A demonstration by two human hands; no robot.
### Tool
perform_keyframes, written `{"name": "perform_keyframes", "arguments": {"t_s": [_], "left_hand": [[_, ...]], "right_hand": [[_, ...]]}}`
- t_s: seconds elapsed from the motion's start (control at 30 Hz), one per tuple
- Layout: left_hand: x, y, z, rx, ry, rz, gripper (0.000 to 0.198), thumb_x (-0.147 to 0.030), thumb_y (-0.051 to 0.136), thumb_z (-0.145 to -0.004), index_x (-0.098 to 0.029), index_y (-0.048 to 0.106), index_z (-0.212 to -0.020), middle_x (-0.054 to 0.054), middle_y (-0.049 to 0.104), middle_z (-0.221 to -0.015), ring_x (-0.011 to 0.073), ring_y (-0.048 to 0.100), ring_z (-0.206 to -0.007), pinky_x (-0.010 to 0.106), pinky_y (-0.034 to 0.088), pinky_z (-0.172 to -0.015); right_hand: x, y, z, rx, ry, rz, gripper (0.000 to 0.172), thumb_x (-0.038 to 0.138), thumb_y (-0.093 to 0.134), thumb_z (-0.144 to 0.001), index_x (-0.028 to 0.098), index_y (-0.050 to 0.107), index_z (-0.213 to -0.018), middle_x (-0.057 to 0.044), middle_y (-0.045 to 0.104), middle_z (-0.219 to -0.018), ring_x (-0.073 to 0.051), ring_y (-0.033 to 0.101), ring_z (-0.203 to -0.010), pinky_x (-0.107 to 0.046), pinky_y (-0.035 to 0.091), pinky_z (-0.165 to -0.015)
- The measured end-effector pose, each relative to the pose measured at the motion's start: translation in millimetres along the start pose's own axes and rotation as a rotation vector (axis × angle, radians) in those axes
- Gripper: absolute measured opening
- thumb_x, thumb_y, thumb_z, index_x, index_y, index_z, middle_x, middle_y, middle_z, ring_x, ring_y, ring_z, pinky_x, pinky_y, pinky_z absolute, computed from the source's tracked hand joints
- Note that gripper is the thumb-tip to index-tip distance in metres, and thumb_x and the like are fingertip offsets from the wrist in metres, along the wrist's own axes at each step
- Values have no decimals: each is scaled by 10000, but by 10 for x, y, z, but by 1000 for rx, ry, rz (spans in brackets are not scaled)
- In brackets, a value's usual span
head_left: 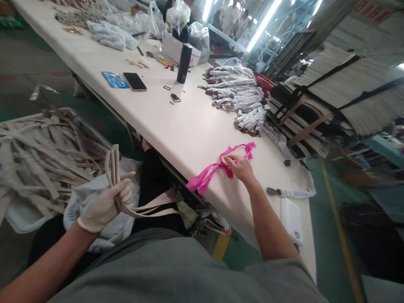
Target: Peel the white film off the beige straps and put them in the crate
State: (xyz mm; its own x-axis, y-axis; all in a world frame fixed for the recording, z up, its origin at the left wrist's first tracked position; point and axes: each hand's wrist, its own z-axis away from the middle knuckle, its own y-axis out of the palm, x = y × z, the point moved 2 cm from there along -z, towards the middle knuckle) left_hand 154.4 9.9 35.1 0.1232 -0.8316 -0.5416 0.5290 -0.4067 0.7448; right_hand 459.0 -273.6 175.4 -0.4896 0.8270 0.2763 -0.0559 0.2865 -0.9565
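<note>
My left hand (104,204), in a white glove, is closed around a bundle of beige straps (114,168) held over my lap, their ends trailing toward the table's underside. My bare right hand (240,167) rests on the white table (186,130), fingers pinched on a bunch of pink ribbon (217,168) that hangs over the near edge.
A basket of loose beige straps (38,147) stands at my left. White strap bundles (236,92) are piled across the table. A black bottle (184,63), a phone (135,81), a blue card (115,79) and small buckles (175,97) lie farther along. People stand in the background.
</note>
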Motion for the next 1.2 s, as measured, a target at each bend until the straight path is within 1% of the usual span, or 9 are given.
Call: {"name": "perform_keyframes", "arguments": {"t_s": [0.1,0.23,0.37,0.47,0.53,0.7,0.87,1.03,1.2], "left_hand": [[-5,203,-117,-33,14,-103,313,-143,821,-647,-147,701,-936,-7,602,-586,117,573,-502,196,505,-452],[-28,486,-286,-90,46,-178,339,-120,793,-632,-140,677,-951,32,701,-743,126,619,-536,210,528,-471],[-31,603,-387,-13,117,-204,349,-181,817,-629,-128,683,-947,15,676,-691,100,566,-482,168,447,-413],[-1,510,-389,-6,133,-212,359,-215,842,-619,-128,694,-933,4,653,-648,92,546,-465,156,423,-399],[35,383,-358,-40,115,-189,361,-220,849,-618,-134,703,-936,-2,644,-644,83,538,-467,145,416,-397],[169,69,-163,-139,66,-135,348,-252,852,-654,-131,722,-954,-4,636,-666,67,548,-508,124,434,-430],[306,-74,116,-200,81,-98,386,-322,877,-638,-116,719,-924,-7,633,-663,61,544,-494,129,431,-430],[410,-94,395,-214,143,-126,408,-440,850,-677,-120,695,-878,25,673,-670,80,555,-457,149,389,-398],[334,48,484,-171,224,-68,474,-449,826,-696,-116,712,-1013,116,756,-954,89,598,-484,171,402,-414]], "right_hand": [[-47,143,-128,54,-27,-36,218,364,661,-833,166,750,-858,-71,727,-937,-186,640,-820,-308,485,-798],[116,320,-290,268,42,-401,271,371,573,-869,128,693,-860,-39,671,-703,-132,563,-552,-252,454,-566],[153,228,-420,185,-160,-178,252,232,525,-914,159,714,-1063,-93,724,-1063,-142,657,-697,-263,497,-673],[139,143,-325,216,-468,155,436,70,508,-871,258,712,-1206,-59,576,-1430,-182,674,-984,-272,485,-801],[151,129,-183,291,-569,288,424,72,504,-883,268,723,-1188,-48,604,-1394,-198,664,-1007,-271,464,-779],[384,163,54,274,-401,364,227,212,532,-930,184,737,-1022,-76,732,-1037,-176,645,-791,-262,373,-639],[1046,149,-77,208,-275,351,328,375,475,-985,189,743,-955,-94,739,-877,-201,635,-787,-284,306,-620],[2009,231,-149,361,-427,244,427,346,378,-1011,174,737,-857,-92,717,-801,-183,598,-717,-284,319,-634],[2792,512,106,349,-571,63,405,350,380,-1000,186,718,-850,-58,688,-740,-169,569,-660,-275,315,-616]]}}
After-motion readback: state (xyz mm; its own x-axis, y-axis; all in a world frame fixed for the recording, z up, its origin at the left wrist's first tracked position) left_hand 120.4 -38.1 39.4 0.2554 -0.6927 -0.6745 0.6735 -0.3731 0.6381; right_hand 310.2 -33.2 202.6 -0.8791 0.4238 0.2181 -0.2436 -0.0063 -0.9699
